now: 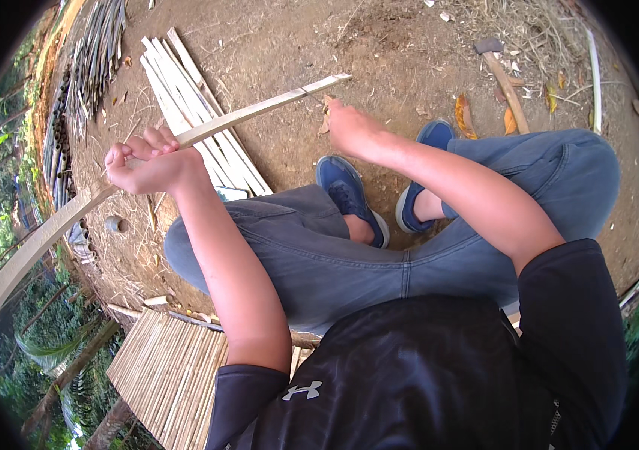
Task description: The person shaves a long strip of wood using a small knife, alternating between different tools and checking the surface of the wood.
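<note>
A long pale wooden or bamboo strip (256, 108) runs slantwise across the view, from the lower left rim up to a tapered end above my feet. My left hand (151, 165) is closed around it left of its middle, palm turned up. Near the tapered end, my right hand (351, 129) is closed on what looks like a knife (310, 93). Its thin dark blade lies across the strip and touches or nearly touches it. My right hand's fingers hide most of the handle.
Split pale strips (198, 112) lie on the dirt beyond my left knee. Dark thin poles (94, 67) are piled at the far left. A hatchet (507, 86) lies at the far right among dry leaves (464, 116). A slatted bamboo surface (173, 367) is at lower left.
</note>
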{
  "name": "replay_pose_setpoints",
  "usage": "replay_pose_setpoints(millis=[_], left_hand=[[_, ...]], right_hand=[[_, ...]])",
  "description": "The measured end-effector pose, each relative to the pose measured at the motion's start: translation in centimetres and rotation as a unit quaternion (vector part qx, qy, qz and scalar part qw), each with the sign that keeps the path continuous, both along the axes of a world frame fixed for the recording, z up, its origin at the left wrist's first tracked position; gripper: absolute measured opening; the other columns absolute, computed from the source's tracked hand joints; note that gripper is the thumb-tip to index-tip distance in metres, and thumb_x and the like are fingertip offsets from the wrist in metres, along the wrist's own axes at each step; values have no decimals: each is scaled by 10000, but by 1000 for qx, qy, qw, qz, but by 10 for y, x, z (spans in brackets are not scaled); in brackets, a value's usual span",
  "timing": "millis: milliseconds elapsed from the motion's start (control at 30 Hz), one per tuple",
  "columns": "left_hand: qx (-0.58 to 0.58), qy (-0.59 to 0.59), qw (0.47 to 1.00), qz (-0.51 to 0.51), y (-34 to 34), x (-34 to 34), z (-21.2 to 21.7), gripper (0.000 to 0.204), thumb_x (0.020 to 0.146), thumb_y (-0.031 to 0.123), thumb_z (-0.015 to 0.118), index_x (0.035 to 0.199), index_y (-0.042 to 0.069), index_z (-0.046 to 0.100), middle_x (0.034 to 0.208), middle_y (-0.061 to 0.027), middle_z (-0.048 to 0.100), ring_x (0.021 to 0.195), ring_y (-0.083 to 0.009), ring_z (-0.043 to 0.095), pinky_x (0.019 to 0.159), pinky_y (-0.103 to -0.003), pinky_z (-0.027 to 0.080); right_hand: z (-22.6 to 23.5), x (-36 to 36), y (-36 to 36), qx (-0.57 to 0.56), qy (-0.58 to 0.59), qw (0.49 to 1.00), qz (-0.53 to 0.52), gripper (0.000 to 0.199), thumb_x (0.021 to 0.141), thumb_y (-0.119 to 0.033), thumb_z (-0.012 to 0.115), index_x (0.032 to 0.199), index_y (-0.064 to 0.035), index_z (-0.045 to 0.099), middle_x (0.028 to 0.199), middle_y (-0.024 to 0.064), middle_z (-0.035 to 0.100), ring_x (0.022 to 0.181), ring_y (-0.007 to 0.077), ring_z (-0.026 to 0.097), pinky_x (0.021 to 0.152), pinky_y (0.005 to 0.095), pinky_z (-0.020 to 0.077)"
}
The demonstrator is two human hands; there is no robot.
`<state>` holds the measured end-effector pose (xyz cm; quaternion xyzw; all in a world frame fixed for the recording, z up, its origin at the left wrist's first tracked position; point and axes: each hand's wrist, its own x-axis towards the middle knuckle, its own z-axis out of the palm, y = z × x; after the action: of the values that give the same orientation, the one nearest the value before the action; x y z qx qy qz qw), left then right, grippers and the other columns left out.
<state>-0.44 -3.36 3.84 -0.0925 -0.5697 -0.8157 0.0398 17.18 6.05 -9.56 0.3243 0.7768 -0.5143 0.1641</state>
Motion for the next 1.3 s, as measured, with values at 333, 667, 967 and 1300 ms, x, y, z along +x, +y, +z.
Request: replay_pose_setpoints(millis=[333, 667, 967, 1300], left_hand=[[3, 29, 996, -87, -6, -6, -2, 219, 841, 299, 375, 669, 166, 406, 443, 31, 300, 334, -85, 241, 310, -222, 195], [10, 39, 995, -93, -7, -6, -3, 221, 837, 289, 354, 674, 153, 414, 442, 27, 293, 331, -89, 245, 300, -227, 212], [15, 37, 995, -88, -4, -3, -2, 187, 834, 281, 353, 704, 155, 398, 448, 24, 291, 334, -95, 244, 303, -230, 203], [6, 47, 995, -84, -5, 0, -1, 197, 833, 285, 363, 681, 164, 391, 445, 22, 296, 337, -99, 248, 306, -231, 197]], right_hand=[[21, -7, -4, 22, 20, 999, 39, 279, 919, 26, 431, 1175, 125, 485, 1077, 279, 652, 981, 345, 678, 818, 418, 567], [3, 2, 0, 24, 27, 999, 19, 291, 956, -21, 368, 1186, 103, 496, 1093, 266, 651, 1005, 356, 671, 841, 437, 561], [-20, 1, 9, 22, -10, 999, 36, 297, 980, -28, 335, 1205, 115, 465, 1011, 229, 646, 899, 286, 673, 712, 402, 577], [-14, -3, -6, 23, 2, 1000, 18, 286, 993, -21, 334, 1215, 102, 466, 1007, 215, 628, 829, 247, 651, 678, 315, 570]])
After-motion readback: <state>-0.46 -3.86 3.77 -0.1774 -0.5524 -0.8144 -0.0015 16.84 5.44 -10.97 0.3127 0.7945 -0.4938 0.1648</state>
